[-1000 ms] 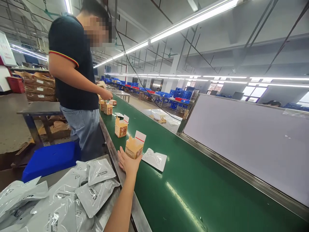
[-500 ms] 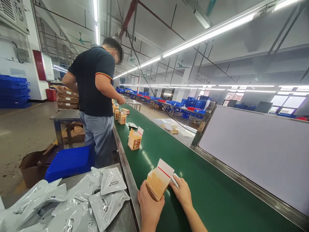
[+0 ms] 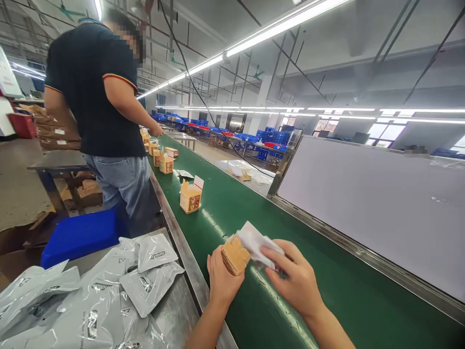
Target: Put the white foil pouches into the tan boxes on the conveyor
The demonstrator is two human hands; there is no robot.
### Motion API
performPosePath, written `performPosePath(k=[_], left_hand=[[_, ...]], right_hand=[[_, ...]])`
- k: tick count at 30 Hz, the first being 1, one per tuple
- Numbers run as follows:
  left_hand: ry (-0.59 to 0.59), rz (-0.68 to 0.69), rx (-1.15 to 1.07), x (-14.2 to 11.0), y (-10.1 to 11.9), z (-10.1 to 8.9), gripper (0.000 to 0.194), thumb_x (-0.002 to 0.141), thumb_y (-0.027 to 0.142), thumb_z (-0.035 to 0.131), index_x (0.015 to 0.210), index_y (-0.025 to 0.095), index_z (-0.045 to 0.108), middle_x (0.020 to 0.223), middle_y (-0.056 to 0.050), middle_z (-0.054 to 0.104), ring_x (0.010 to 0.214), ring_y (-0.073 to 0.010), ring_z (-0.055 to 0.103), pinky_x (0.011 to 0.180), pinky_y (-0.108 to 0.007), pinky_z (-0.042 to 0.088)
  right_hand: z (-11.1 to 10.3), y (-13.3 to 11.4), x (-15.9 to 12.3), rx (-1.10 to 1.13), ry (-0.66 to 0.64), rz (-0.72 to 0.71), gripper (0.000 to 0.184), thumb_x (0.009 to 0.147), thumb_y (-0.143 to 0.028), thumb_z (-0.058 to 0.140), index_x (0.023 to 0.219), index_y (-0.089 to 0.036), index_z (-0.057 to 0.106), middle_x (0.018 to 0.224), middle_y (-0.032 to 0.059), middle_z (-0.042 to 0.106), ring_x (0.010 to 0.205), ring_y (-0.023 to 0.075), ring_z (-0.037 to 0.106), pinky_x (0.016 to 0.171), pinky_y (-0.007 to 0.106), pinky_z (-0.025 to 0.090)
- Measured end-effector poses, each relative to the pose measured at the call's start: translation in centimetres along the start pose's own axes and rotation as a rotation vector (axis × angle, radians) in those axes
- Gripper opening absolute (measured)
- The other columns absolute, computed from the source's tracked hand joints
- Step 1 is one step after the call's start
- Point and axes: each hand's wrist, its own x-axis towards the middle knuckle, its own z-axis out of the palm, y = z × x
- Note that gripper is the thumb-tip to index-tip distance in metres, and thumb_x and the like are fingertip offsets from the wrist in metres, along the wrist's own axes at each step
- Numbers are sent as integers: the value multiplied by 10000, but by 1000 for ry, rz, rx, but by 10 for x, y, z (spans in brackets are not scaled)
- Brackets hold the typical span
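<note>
So it can't tip, maybe, the box point(image 3: 235, 258) is hugged by left-hand fingers point(image 3: 214, 262), a bag point(image 3: 268, 244) pinched beside it by right-hand fingers point(image 3: 280, 259).

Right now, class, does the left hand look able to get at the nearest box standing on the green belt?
Probably not: the left hand has its grip around another open box, and the standing box is farther up the green belt. It would likely need to free itself and stretch forward.
</note>
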Motion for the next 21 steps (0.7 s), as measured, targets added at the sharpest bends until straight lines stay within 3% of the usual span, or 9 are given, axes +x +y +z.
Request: performPosePath(k=[2,4,6,8,10,14,16,18,21], left_hand=[[-37,102,4,-4,-2,1,539,636,246,648,1128,195,435,1090,-83,616,1072,-277,580,1059,-568,320],[-102,250,3,-8,-4,2,529,665,295,642,1145,203,439,1138,-92,615,1116,-277,567,1088,-587,268],[-161,342,0,-10,-4,1,519,692,317,626,1162,204,438,1178,-102,606,1157,-274,546,1105,-596,229],[-183,326,-8,-11,-2,1,523,688,310,621,1164,197,437,1187,-111,598,1166,-276,539,1105,-600,228],[-194,262,-23,-12,-1,1,542,659,295,628,1156,190,438,1168,-113,598,1141,-279,552,1104,-601,233],[-171,166,-62,-14,0,5,577,602,250,620,1149,191,444,1116,-107,604,1094,-286,570,1102,-583,266],[-169,138,-85,-15,-2,8,600,581,249,626,1149,180,444,1092,-111,603,1079,-299,570,1090,-589,282],[-197,103,-118,-16,-2,10,623,576,278,641,1153,159,437,1087,-127,595,1082,-317,559,1088,-607,269],[-271,63,-172,-17,-1,8,691,559,345,676,1169,144,423,1130,-155,569,1128,-349,519,1111,-631,194]], right_hand=[[-6,0,4,26,-267,-74,283,788,-66,444,913,-218,647,962,56,612,849,168,579,685,271,490],[-10,1,9,11,-548,-48,279,709,-32,441,780,-217,637,907,36,627,817,174,578,661,277,480],[-9,3,14,17,-739,8,305,659,-13,428,761,-220,627,899,20,629,784,162,580,655,269,473],[-2,6,13,65,-783,46,330,680,-24,421,860,-214,621,960,30,632,818,163,588,697,276,483],[9,11,6,100,-714,91,307,735,-79,435,980,-188,582,1002,63,629,860,181,597,720,296,502],[21,19,-16,-79,-295,60,262,837,-205,440,1077,-167,538,1102,128,601,960,232,601,757,345,524],[19,18,-20,-140,-195,3,226,891,-236,409,1024,-184,584,1062,117,613,922,218,608,746,324,516],[13,12,-18,-40,-381,12,268,936,-276,363,918,-209,622,911,69,635,805,177,610,697,283,498],[5,2,-7,218,-864,170,399,962,-395,296,772,-213,595,801,26,634,721,163,585,662,275,463]])
